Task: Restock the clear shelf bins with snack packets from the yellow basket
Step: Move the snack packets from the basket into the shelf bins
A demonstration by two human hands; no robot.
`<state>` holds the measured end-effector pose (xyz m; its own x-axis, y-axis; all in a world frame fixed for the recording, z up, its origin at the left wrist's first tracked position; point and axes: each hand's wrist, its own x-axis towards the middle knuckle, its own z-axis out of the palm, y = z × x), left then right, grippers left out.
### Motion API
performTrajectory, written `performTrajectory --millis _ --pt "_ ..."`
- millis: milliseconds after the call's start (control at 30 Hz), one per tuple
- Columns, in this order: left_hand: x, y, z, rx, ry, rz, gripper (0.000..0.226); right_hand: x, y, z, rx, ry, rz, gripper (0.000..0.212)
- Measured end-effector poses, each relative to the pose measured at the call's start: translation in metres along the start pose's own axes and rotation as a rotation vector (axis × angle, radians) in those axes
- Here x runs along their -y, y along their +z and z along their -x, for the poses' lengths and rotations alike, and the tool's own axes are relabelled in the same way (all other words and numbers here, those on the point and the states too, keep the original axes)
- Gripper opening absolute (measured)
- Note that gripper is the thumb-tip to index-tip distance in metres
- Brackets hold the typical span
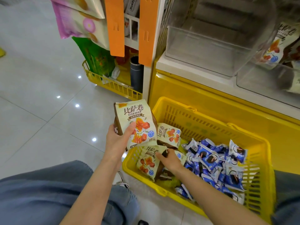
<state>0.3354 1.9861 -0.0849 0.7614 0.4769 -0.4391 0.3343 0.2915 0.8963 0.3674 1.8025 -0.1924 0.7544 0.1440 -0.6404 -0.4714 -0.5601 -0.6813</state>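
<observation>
The left hand (118, 138) grips a cream packet (136, 122), thumb across its face and fingers behind, and holds it above the left rim of the basket (211, 116). The packet's long axis stands nearly upright, with the top leaning slightly left. The right hand (170, 159) is down in the basket on a second packet (151, 163). Its thumb lies on the front and its fingers go over the top edge, which looks like a pinch. A third one (168, 134) leans just behind, and blue packets (219, 163) fill the right half of the basket. The bins sit up and to the right of both hands. An empty bin (203, 46) is directly above the basket, and a side bin (274, 46) further right already holds the same cream kind. The right hand is nearer both bins, so the left hand's packet would have to cross over the basket, probably going in bottom first through the open front. The matching side bin is the longer reach.
</observation>
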Motion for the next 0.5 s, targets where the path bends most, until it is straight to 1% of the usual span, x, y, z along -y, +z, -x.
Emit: performTrajectory --millis 33,67,133,200,300,333,433,500 --pt "0.001 -0.001 -0.001 -0.007 0.003 -0.011 0.057 0.001 0.003 -0.002 -0.045 0.005 0.013 0.026" --pt "0.002 -0.001 -0.001 -0.011 0.005 -0.025 0.054 0.004 0.004 -0.003 -0.086 0.000 0.041 0.023" --pt "0.004 -0.001 -0.003 -0.019 0.011 -0.058 0.050 0.006 0.004 -0.008 -0.114 -0.005 0.129 0.027" --pt "0.005 -0.001 -0.004 -0.024 0.021 -0.078 0.046 0.009 0.003 -0.010 -0.095 0.014 0.209 0.037" --pt "0.004 0.003 -0.004 -0.015 0.049 -0.108 0.043 0.012 -0.003 -0.008 -0.023 0.024 0.157 0.025" --pt "0.003 0.004 -0.003 -0.011 0.057 -0.117 0.042 0.012 -0.005 -0.007 -0.017 0.012 0.142 0.026" --pt "0.002 0.008 0.001 -0.004 0.067 -0.128 0.039 0.013 -0.011 0.001 -0.010 -0.039 0.111 0.040" --pt "0.002 0.010 0.004 0.003 0.074 -0.139 0.038 0.012 -0.019 0.010 -0.023 -0.094 0.076 0.039"
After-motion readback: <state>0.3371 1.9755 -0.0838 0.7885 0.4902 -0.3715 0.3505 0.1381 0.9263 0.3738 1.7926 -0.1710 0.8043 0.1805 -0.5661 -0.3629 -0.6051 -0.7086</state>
